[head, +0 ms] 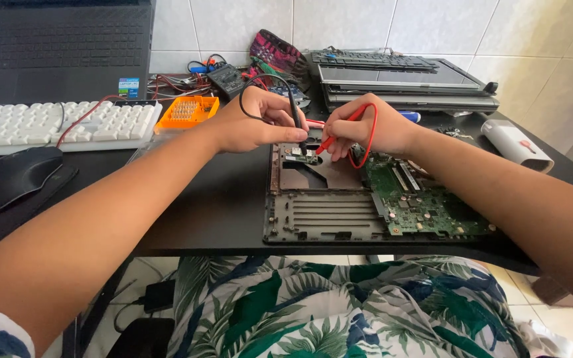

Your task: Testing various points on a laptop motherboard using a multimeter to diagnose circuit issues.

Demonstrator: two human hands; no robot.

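Seen from the head camera, a person is probing an opened laptop chassis (319, 212) lying on the black tabletop (220, 199). The left hand (260, 122) is closing its grip around a slim black test probe (295, 113), tip pointing down at a small circuit card (302, 155); the right hand (366, 129) is pinching a red test probe (337, 132) angled in beside it. Good contact appears to call for keeping both tips steady and apart. The green motherboard (426, 202) is sitting just right of the probes; the chassis is reaching close to the tabletop's near edge. Open room is lying to the left, before the white keyboard (54, 124), black mouse (14, 176) and orange screw tray (187, 111).
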